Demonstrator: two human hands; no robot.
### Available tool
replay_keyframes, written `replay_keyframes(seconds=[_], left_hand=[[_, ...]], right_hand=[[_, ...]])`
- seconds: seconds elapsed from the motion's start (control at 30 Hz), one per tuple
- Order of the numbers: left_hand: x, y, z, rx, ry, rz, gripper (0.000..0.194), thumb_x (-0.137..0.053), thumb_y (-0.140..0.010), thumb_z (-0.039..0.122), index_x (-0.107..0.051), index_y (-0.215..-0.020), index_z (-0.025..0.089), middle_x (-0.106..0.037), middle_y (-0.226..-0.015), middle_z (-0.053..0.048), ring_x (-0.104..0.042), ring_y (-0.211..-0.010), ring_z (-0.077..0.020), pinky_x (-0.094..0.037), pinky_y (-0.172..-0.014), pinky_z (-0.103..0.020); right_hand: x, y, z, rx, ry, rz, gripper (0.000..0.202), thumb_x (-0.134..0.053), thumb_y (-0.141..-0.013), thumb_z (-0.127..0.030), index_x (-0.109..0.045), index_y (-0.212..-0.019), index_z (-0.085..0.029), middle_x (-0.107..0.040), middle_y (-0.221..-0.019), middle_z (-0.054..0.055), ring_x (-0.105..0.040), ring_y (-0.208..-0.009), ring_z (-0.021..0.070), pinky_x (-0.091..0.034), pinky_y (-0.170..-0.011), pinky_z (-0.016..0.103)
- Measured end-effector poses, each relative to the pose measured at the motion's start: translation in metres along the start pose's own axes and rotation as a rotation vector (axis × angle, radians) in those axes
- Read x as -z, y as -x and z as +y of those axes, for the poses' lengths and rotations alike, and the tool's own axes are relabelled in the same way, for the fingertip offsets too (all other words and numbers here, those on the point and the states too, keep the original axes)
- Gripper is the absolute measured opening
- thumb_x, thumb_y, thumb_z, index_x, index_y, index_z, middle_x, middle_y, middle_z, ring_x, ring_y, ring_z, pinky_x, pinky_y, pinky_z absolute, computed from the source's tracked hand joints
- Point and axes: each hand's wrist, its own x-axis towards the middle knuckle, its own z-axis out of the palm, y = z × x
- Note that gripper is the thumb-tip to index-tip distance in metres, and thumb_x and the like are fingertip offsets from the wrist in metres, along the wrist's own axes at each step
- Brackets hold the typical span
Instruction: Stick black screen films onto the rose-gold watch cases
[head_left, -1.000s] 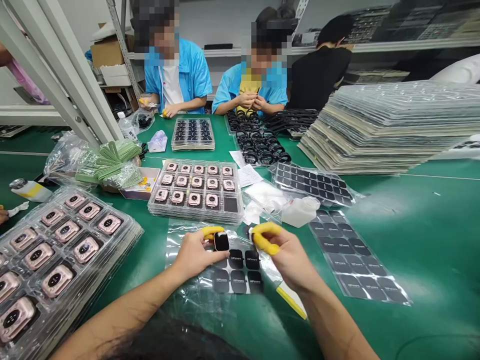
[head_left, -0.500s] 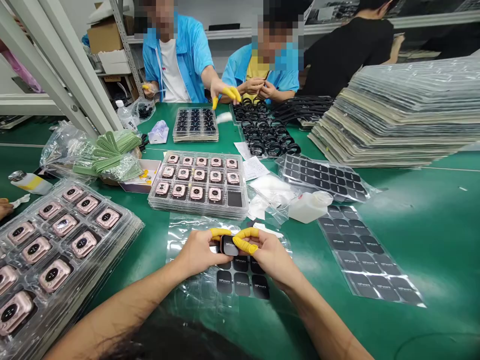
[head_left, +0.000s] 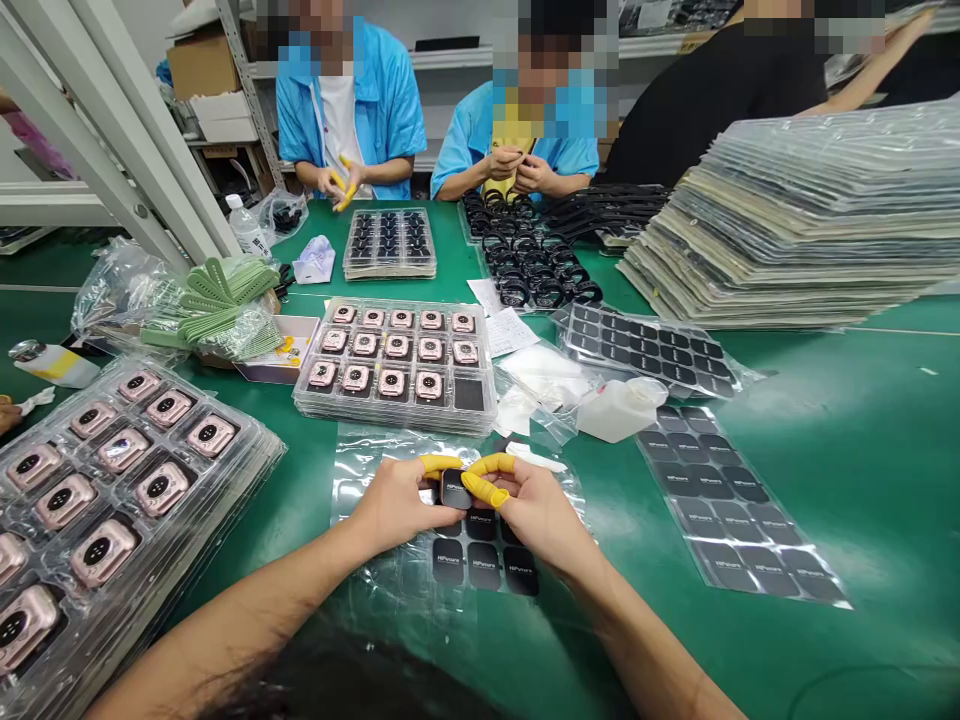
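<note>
Left hand (head_left: 396,507) holds watch (head_left: 443,488), right hand (head_left: 538,508) black film (head_left: 457,490)

To the right of the right grip (head_left: 536,500), a broad stretch of bare green table (head_left: 892,430) opens past the flat sheet of black squares (head_left: 739,520), low enough to pass over. Ahead of both grips, the middle tray stack (head_left: 390,414) and the white bottle (head_left: 619,408) block any low path, and crumpled paper (head_left: 541,374) fills the gap between them. Left of the left grip (head_left: 394,508), a narrow strip of table leads along the near tray stack (head_left: 241,462). A tall pile (head_left: 795,235) walls off the far right.
</note>
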Motion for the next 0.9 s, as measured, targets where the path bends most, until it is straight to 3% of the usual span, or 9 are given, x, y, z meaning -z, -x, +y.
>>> replay_keyframes(seconds=[0.4,0.67,0.9], left_hand=[[0.003,0.004,0.011,-0.016,-0.009,0.000,0.057,-0.094,-0.077,0.020,-0.094,-0.134,0.022,-0.098,-0.123,-0.004,-0.094,-0.115,-0.0321,-0.075,-0.115,-0.044],[0.002,0.001,0.003,-0.036,0.053,0.019,0.053,-0.102,-0.074,0.022,-0.095,-0.125,0.030,-0.098,-0.120,-0.002,-0.094,-0.112,-0.0338,-0.077,-0.113,-0.047],[0.005,0.000,0.004,-0.087,-0.018,-0.027,0.052,-0.108,-0.076,0.035,-0.095,-0.125,0.030,-0.098,-0.109,-0.001,-0.093,-0.101,-0.0312,-0.076,-0.104,-0.041]], right_hand=[[0.005,0.000,0.005,0.075,0.037,-0.030,0.055,-0.115,-0.059,-0.064,-0.083,-0.081,-0.025,-0.084,-0.080,0.006,-0.078,-0.079,0.0268,-0.069,-0.080,0.044],[0.007,-0.001,0.007,0.097,0.052,0.000,0.074,-0.113,-0.061,-0.067,-0.079,-0.114,-0.028,-0.078,-0.088,-0.002,-0.079,-0.074,0.0243,-0.069,-0.076,0.042],[0.005,0.006,0.002,0.056,0.014,-0.087,0.076,-0.120,-0.054,-0.047,-0.082,-0.117,-0.028,-0.075,-0.094,-0.001,-0.076,-0.072,0.0230,-0.067,-0.069,0.039]])
